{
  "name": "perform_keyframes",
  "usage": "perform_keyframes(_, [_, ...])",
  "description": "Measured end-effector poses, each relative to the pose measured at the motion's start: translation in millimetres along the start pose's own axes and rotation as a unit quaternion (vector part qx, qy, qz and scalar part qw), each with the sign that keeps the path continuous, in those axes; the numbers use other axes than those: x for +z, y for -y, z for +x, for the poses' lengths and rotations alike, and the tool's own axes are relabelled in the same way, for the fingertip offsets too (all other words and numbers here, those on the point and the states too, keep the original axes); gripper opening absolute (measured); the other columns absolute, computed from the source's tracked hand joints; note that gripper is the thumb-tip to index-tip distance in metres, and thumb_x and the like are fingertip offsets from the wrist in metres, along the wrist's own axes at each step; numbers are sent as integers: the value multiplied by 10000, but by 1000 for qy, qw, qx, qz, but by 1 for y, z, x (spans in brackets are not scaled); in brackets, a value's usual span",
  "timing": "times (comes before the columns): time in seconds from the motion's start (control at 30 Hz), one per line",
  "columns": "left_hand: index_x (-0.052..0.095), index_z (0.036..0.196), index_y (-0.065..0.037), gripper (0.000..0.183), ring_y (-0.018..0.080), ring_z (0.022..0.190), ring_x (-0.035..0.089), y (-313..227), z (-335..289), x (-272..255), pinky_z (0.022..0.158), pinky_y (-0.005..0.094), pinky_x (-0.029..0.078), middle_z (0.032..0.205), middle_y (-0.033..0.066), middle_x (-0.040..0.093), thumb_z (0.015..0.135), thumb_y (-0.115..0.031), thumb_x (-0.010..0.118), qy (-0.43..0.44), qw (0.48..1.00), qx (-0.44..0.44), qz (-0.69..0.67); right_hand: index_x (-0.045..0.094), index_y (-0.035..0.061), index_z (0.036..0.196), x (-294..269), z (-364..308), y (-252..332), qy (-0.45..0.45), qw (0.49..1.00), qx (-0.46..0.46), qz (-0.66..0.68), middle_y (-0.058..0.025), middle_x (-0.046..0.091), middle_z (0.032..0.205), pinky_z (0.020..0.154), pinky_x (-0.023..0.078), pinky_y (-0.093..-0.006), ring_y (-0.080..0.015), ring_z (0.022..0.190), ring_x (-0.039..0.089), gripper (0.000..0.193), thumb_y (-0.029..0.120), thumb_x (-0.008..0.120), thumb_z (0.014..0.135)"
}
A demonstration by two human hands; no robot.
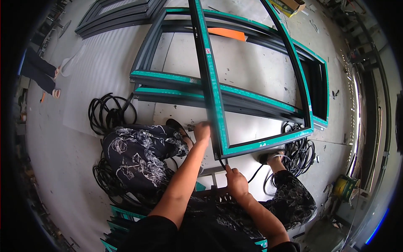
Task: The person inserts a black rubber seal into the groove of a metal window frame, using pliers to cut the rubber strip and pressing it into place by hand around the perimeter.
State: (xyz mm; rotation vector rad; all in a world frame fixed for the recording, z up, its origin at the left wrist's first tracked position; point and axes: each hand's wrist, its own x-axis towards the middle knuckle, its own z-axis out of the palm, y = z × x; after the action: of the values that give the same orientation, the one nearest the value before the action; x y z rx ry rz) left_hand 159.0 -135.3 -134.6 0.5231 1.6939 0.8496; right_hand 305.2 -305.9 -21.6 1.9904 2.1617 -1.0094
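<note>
A dark grey window frame with teal film [213,80] is seen slanted over the laid frames, its near left corner set between the two hands. From below that corner, a black strip [222,163] is led down to the right hand [237,182], where it is pinched between thumb and fingers, its held part lying at the fingertips. The left hand [202,131] is placed just beside the outer face of the frame's left bar, farther up; its fingers are curled, but whether anything is gripped cannot be told. Beneath the slanted frame, stacked teal-edged frames [168,79] are laid, with an orange piece [227,33] seen through the opening. Black coils are heaped beside the left leg [110,115] and the right foot [300,156]. At far left, another person's legs [38,69] are seen.
</note>
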Motion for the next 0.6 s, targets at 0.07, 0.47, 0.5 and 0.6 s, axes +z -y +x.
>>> perform_keyframes(0.07, [633,870,-20,226,82,617,554,2,1,-4,551,230,455,693,13,600,871,-237,570,4,1000,-12,-6,464,58,1188,1,3,1,8,1000,9,16,-162,567,903,658,496,-396,-339,769,590,395,42,478,793])
perform_keyframes(0.47, [646,921,-50,164,118,706,603,1,-22,-10,620,252,506,812,18,630,853,-183,578,47,999,-18,-10,526,22,1061,16,9,-4,-21,998,0,61,-180,588,850,644,469,-446,-381,767,567,279,46,491,786])
perform_keyframes(0.5, [643,933,-48,172,115,715,604,3,-24,-13,632,252,506,820,16,631,855,-186,576,45,998,-29,-12,526,22,1061,21,10,-6,-23,998,-2,59,-180,588,850,644,469,-446,-381,767,567,279,46,491,786])
perform_keyframes(0.6, [579,1036,-68,235,141,734,623,16,-40,-20,673,284,520,867,20,637,866,-230,581,156,972,-134,-112,537,14,1064,27,11,-16,-59,993,-57,90,-165,593,811,604,468,-411,-324,702,587,265,68,489,809])
